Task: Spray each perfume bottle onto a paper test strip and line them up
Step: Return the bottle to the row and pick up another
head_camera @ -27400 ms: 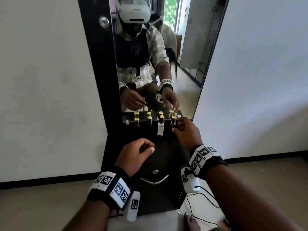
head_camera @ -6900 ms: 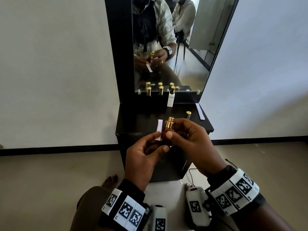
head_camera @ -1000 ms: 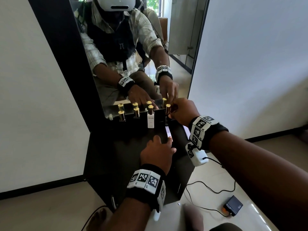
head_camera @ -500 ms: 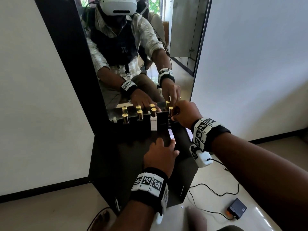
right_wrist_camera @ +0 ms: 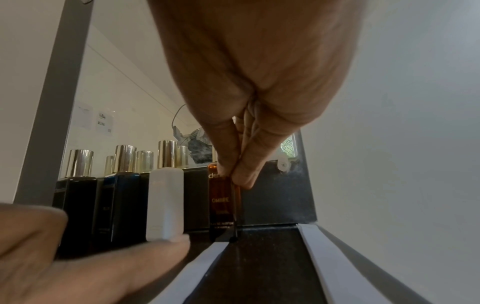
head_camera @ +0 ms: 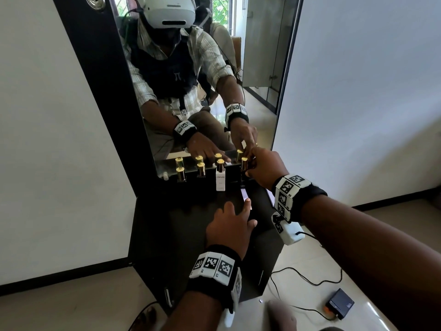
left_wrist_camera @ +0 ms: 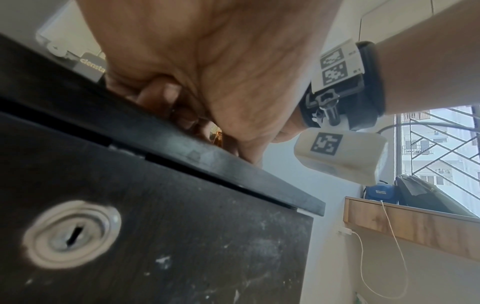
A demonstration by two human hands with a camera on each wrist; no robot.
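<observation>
From the head view I see my right hand [head_camera: 267, 168] at the back of the black counter [head_camera: 186, 211], its fingers curled round the amber glass perfume bottle with a gold cap [head_camera: 244, 163], which stands upright at the right end of the row against the mirror [head_camera: 205, 91]. To the left of those fingers stand the white rectangular bottle with a gold cap [head_camera: 220, 179] and two dark bottles with gold caps [head_camera: 201, 169], all upright and capped. My left hand [head_camera: 230, 226] lies flat on the counter, fingers straight, one fingertip pressing the near end of the white paper test strip [head_camera: 244, 194], which runs from that fingertip toward the amber bottle.

In the left wrist view my left hand [left_wrist_camera: 202, 67] fills the top of the frame, resting on the counter edge [left_wrist_camera: 182, 139]; beyond the fingers a sliver of amber shows, and to their left the corner of the white bottle [left_wrist_camera: 89, 65]. Below sits a round metal keyhole [left_wrist_camera: 70, 234] in the black cabinet front.

In the right wrist view the fingers [right_wrist_camera: 241, 170] of my right hand pinch the amber bottle [right_wrist_camera: 222, 205] near its shoulder; it holds brownish liquid, and a thin dip tube runs down inside. Its base sits at the far end of the test strip [right_wrist_camera: 200, 265]. Left of my fingers stand the white bottle [right_wrist_camera: 165, 203], opaque so I cannot tell its contents, then the two dark ones [right_wrist_camera: 122, 205]. A second white paper strip [right_wrist_camera: 327, 261] lies to the right of my fingers, apart from the first.
</observation>
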